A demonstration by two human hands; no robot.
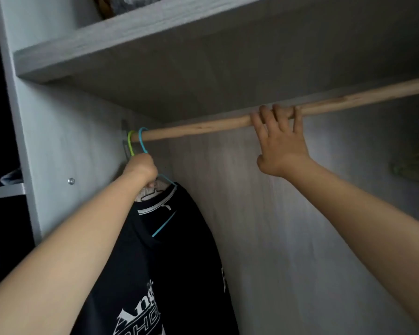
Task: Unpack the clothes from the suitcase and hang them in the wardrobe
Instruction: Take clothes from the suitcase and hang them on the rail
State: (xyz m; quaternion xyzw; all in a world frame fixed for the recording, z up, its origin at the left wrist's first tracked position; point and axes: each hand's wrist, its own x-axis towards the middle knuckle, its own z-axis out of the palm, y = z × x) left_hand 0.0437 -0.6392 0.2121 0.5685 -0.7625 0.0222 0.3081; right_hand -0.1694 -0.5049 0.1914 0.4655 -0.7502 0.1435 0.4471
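Side compartment [3,180], far left: dark, with a pale shelf edge and a grey item lying on it, too dim to be identified.

Wardrobe side panel [65,131]: pale grey, a metal fitting set into it low down.

Upper shelf [136,44]: grey wood-grain board spanning the top of the view; objects are stored on it, only partly seen.

Green hanger [130,141]: its hook is looped over the left end of the rail, just beside the side panel.

Blue hanger [142,141]: its hook is hung on the rail just right of the green one; its wire shoulder is seen inside the neck of the T-shirt.

Left hand [142,169]: fingers are curled round the neck of the blue hanger, directly under the hooks.

Black T-shirt [179,262]: carried on the blue hanger, hung below the left hand inside the wardrobe, white lettering low on the front. A pale garment, possibly on the green hanger, is glimpsed behind its collar.

Wooden rail [198,128]: runs from the side panel up toward the right edge.

Right hand [279,141]: fingers are hooked over the rail mid-span, thumb free below; well apart from the hangers.

Spare hangers [416,165]: greenish, blurred, at the far right.
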